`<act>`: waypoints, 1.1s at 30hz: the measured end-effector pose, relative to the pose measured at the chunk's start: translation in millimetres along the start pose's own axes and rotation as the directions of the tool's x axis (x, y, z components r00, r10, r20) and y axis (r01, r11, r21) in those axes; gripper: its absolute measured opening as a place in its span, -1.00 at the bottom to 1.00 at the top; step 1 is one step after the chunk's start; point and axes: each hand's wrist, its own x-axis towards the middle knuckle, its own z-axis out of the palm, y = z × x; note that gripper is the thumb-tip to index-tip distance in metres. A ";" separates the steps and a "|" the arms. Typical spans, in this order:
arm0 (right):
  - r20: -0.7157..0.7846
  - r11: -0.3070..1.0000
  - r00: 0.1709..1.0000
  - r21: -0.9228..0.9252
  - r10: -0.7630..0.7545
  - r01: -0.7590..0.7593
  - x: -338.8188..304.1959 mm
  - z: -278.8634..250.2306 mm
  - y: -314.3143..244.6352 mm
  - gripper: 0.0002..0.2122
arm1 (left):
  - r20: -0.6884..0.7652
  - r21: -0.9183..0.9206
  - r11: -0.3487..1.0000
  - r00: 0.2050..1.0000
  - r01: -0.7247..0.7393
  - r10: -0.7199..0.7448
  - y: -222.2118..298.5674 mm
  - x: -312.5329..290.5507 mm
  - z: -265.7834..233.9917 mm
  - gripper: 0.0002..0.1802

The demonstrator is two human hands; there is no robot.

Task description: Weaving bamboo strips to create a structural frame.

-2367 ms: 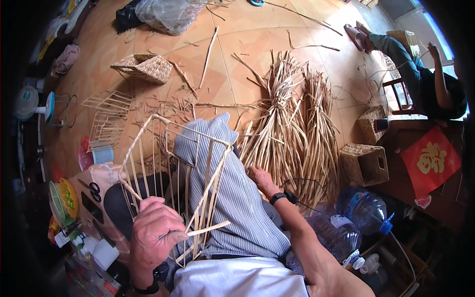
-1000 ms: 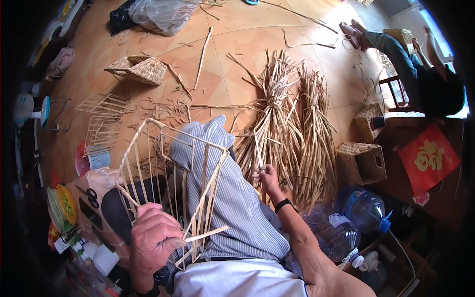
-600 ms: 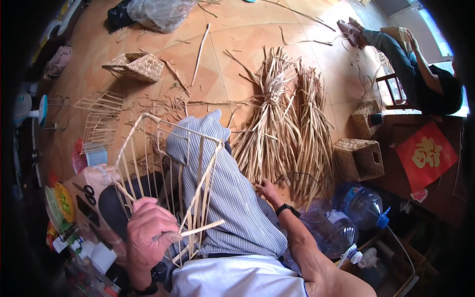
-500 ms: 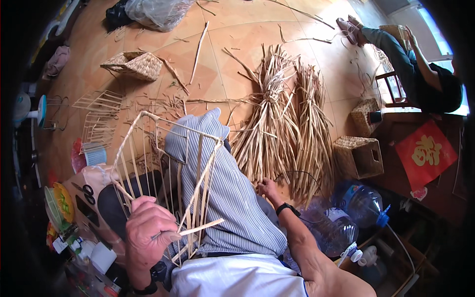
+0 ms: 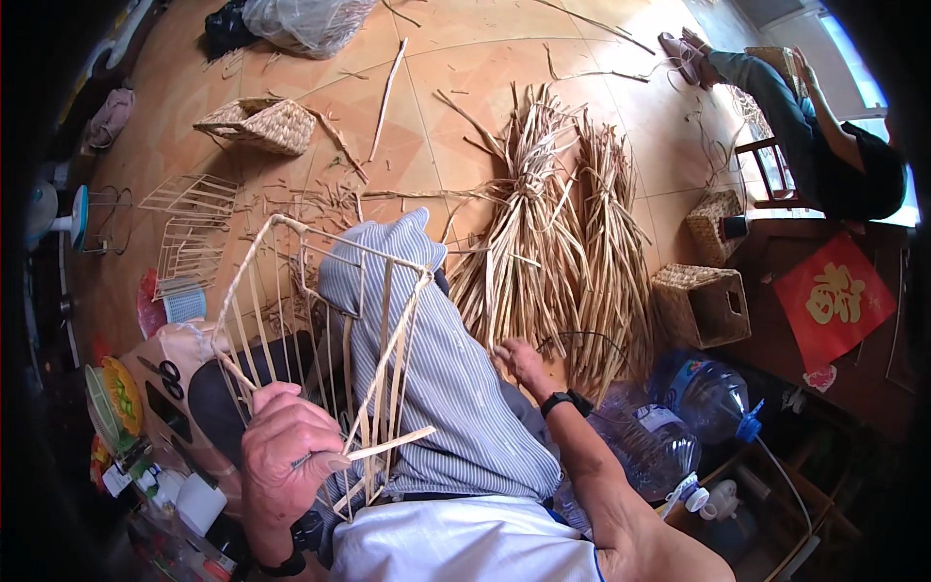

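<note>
My left hand point(image 5: 291, 448) is closed round the near rim of a basket frame point(image 5: 279, 221), a box-shaped skeleton of thin rods with its top rim wrapped in plant strand. A pale strand point(image 5: 396, 442) sticks out to the right from under the thumb. The frame leans over my lap against my striped trouser leg point(image 5: 427, 407). My right hand point(image 5: 525, 367) reaches to the lower ends of a large bundle of dried plant strands point(image 5: 533, 204), its fingers pinched on a strand tip there. A second bundle point(image 5: 611, 242) lies just to the right.
Woven baskets lie at the far left point(image 5: 257, 126) and at the right point(image 5: 703, 306). Another wire frame point(image 5: 194, 233) stands left. Large plastic bottles point(image 5: 708, 393) crowd my right elbow. Scissors point(image 5: 167, 376) rest at the left. A person point(image 5: 824, 145) sits far right holding a basket.
My right hand has shifted slightly left and up along the strand ends. My left hand and the frame have drifted a little left, with the same grip.
</note>
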 end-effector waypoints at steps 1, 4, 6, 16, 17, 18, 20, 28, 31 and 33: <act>-0.130 0.999 0.991 0.006 0.034 -0.034 5.4 -9.5 -0.7 -0.83 | -0.003 0.002 1.000 1.000 0.007 -0.007 -0.1 -1.8 0.0 -0.59; -0.494 0.992 0.862 0.026 0.117 -0.120 20.6 -36.0 13.5 -0.74 | -0.005 0.002 1.000 1.000 0.012 -0.012 1.1 -3.0 -0.2 -0.58; -0.535 0.967 0.808 0.076 0.246 -0.244 28.3 -40.9 31.1 -0.70 | -0.004 -0.001 1.000 1.000 0.004 -0.004 1.7 -0.8 -0.1 -0.58; -0.322 0.994 0.941 0.058 0.104 -0.091 21.9 -52.5 19.7 -0.82 | -0.002 0.000 1.000 1.000 0.002 -0.002 -0.1 -1.2 0.0 -0.58; -0.369 0.999 0.928 0.030 0.043 -0.035 19.0 -52.1 17.7 -0.80 | 0.001 -0.001 1.000 1.000 -0.002 0.002 0.2 -0.2 0.0 -0.58; -0.384 0.999 0.924 0.033 0.007 0.006 15.8 -52.9 11.1 -0.74 | 0.003 0.000 1.000 1.000 -0.002 0.002 0.1 -0.7 -0.1 -0.58; -0.258 0.994 0.960 0.045 0.106 -0.097 9.3 -51.7 -7.4 -0.70 | -0.003 0.006 1.000 1.000 0.007 -0.007 -1.7 -3.4 0.3 -0.58; -0.094 0.994 0.990 -0.022 -0.105 0.104 22.7 -26.6 0.3 -0.74 | 0.001 0.004 1.000 1.000 0.010 -0.010 0.4 -0.1 -0.1 -0.57; -0.438 0.994 0.895 -0.022 0.084 -0.104 42.0 -43.0 9.5 -0.75 | -0.011 0.000 1.000 1.000 0.018 -0.018 -0.3 -2.2 -0.1 -0.57; -0.629 0.985 0.766 -0.002 0.132 -0.171 55.0 -54.5 27.5 -0.68 | -0.010 -0.012 1.000 1.000 0.019 -0.019 0.6 -1.4 -0.3 -0.57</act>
